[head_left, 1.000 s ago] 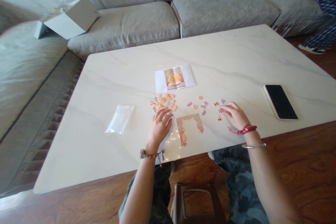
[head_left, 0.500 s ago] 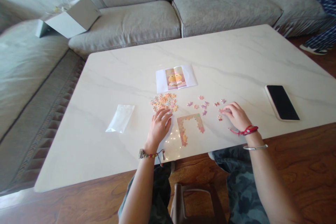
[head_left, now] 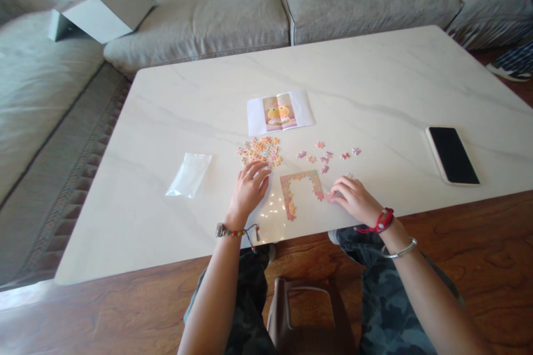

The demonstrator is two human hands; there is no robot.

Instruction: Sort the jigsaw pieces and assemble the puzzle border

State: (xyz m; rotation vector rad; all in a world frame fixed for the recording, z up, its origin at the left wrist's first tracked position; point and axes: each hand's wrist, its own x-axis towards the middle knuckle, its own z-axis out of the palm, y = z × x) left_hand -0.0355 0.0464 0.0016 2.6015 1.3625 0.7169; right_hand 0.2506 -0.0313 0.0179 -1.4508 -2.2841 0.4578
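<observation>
Pinched in the fingers of my right hand point(head_left: 351, 196) is a pink puzzle piece point(head_left: 328, 197), close to the right side of a partly joined puzzle border point(head_left: 285, 183). That border has a top and two sides around bare table. My left hand point(head_left: 250, 187) rests with fingers apart at the near edge of a heap of loose puzzle pieces point(head_left: 259, 150), holding nothing that I can see. Several separate pinkish and purple pieces point(head_left: 326, 159) lie above and right of the border. One pale piece point(head_left: 348, 176) is partly hidden behind my right hand.
A creased picture sheet point(head_left: 254, 116) with two yellow figures lies beyond the pieces. A clear plastic bag point(head_left: 189, 175) is at left, a phone point(head_left: 453, 155) at right. Grey sofas point(head_left: 220, 16) line the table's far side; a brown stool point(head_left: 278, 310) stands below. A person's leg shows far right.
My right hand has moved left with the pink puzzle piece, from among the scattered pieces to the border's right side. My left hand stays by the heap. The view has tilted slightly downward.
</observation>
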